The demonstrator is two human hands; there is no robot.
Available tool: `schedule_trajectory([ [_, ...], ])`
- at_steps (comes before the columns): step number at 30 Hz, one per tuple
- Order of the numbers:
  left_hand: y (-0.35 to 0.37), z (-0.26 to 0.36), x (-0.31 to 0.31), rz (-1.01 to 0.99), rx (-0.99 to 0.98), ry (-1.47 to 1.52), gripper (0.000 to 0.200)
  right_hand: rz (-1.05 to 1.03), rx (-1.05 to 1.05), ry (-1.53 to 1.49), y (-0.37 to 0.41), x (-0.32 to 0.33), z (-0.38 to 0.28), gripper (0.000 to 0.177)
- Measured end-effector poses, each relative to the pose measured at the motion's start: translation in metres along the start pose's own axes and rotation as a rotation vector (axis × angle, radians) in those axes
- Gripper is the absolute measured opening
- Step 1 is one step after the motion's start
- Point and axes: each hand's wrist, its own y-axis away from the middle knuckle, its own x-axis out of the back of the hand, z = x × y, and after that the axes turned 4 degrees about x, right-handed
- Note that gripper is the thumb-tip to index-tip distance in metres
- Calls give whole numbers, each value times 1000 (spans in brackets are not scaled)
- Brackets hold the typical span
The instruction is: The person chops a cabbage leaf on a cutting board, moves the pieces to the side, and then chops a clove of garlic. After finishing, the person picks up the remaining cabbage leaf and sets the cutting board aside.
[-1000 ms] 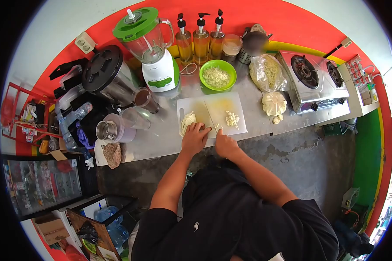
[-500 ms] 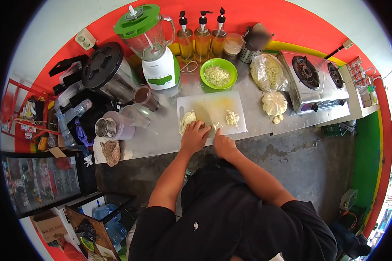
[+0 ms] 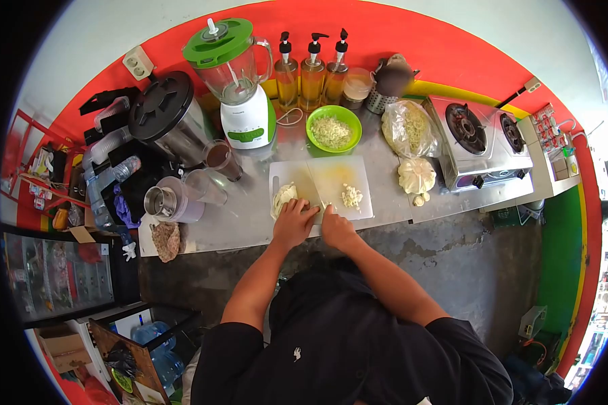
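My left hand (image 3: pixel 294 222) rests on the left half of a white cutting board (image 3: pixel 321 168), its fingers bent over small pale pieces too small to tell. Under its left side lies a pale peeled vegetable (image 3: pixel 284 196). My right hand (image 3: pixel 336 226) is closed at the board's front edge around a knife handle, mostly hidden, whose thin blade (image 3: pixel 317 185) runs away over the board. Chopped pale pieces (image 3: pixel 351 196) form a small pile on the board's right half. Behind the board, a green bowl (image 3: pixel 356 138) holds more chopped pieces.
A blender (image 3: pixel 244 121), three pump bottles (image 3: pixel 311 84) and a lidded steel container (image 3: pixel 161 108) stand at the back. A plastic bag (image 3: pixel 412 128) and a whole pale bulb (image 3: pixel 417 175) lie right of the board, beside a two-burner stove (image 3: pixel 483 162). Cups stand on the left.
The whole view has shifted slightly, with the counter lower in it. My right hand has drawn a little nearer to my left hand.
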Motion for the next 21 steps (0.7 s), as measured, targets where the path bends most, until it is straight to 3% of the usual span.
schedule_trajectory([
  [15, 0, 3, -2, 13, 5, -1, 20, 77, 2, -75, -3, -7, 5, 33],
  [17, -1, 2, -1, 22, 10, 1, 20, 66, -15, -3, 7, -10, 2, 41],
  [21, -1, 1, -3, 36, -4, 23, 20, 41, -4, 27, 6, -15, 0, 40],
])
